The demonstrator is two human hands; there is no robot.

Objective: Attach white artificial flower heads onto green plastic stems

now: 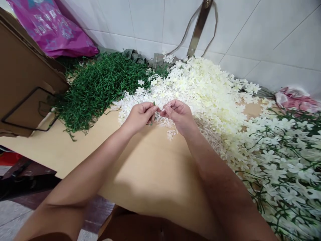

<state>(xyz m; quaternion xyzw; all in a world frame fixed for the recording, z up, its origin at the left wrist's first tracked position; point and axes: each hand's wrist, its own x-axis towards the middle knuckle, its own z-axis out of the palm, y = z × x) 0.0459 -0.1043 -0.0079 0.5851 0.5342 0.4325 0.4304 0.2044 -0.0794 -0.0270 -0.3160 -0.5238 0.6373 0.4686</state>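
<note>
My left hand (142, 116) is closed in a pinch on a thin green stem (151, 122), whose ends show above and below the fingers. Close beside it, my right hand (179, 115) pinches a small white flower piece (167, 107), mostly hidden by the fingers. The fingertips of both hands nearly meet over the front edge of a heap of loose white flowers (200, 83). A pile of green stems (107, 80) lies to the left of the heap. One small white flower (171, 134) rests on the board just below my right hand.
The tan board (150, 167) spans the front. White flowers on green stems (283, 160) are heaped at the right. At the left stand a cardboard box (22, 73) and a purple bag (57, 33). A metal strip (199, 30) leans on the tiled wall.
</note>
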